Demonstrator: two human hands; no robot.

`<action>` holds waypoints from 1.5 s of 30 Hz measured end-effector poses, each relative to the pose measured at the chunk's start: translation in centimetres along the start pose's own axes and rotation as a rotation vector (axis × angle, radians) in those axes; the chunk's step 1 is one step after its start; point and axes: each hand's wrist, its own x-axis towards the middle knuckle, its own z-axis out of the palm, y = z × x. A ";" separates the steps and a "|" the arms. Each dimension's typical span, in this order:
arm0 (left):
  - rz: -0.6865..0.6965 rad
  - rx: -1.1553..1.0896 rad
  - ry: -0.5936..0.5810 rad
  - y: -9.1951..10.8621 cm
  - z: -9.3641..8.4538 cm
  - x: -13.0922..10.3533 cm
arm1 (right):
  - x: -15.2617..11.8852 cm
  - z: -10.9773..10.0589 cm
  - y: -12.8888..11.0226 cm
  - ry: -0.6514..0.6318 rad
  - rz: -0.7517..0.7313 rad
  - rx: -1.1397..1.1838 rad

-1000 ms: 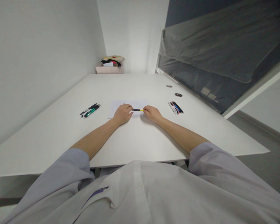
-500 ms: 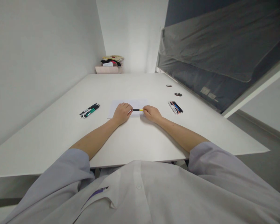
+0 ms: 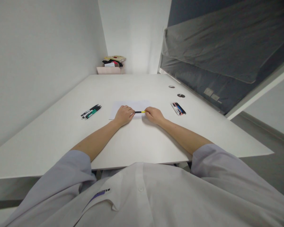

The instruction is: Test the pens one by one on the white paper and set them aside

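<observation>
A slim yellow and black pen (image 3: 139,112) lies level between my two hands. My left hand (image 3: 124,115) pinches its black end, where a pale tip shows by the fingertips. The yellow end is gripped by the fingers of my right hand (image 3: 154,115). Under the pen and partly beneath my hands is a sheet of white paper (image 3: 117,106). The ends of the pen are hidden in the fingers.
Several black, white and green pens (image 3: 91,112) lie left of the paper. To its right sits a group of pens (image 3: 178,108). Round grommets (image 3: 181,96) are set in the white table (image 3: 142,145). A box (image 3: 109,70) stands at the far end, and a dark covered panel (image 3: 215,56) rises on the right.
The fingers of my left hand have shifted very slightly and sit a touch lower. The pen stays held between both hands, nearly in the same place.
</observation>
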 end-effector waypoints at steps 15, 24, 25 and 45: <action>0.021 0.033 0.075 0.0 0.4 -0.2 | 0.0 -0.1 0.0 0.007 0.024 -0.013; 0.008 -0.010 0.032 -0.4 0.7 -0.1 | -0.1 0.1 0.2 0.023 0.009 -0.018; 0.005 -0.022 0.040 -0.4 0.7 -0.1 | -0.1 0.1 0.2 0.025 0.009 -0.017; -0.058 -0.205 0.093 -0.2 0.8 -0.2 | -0.1 -0.1 0.3 -0.006 0.021 -0.021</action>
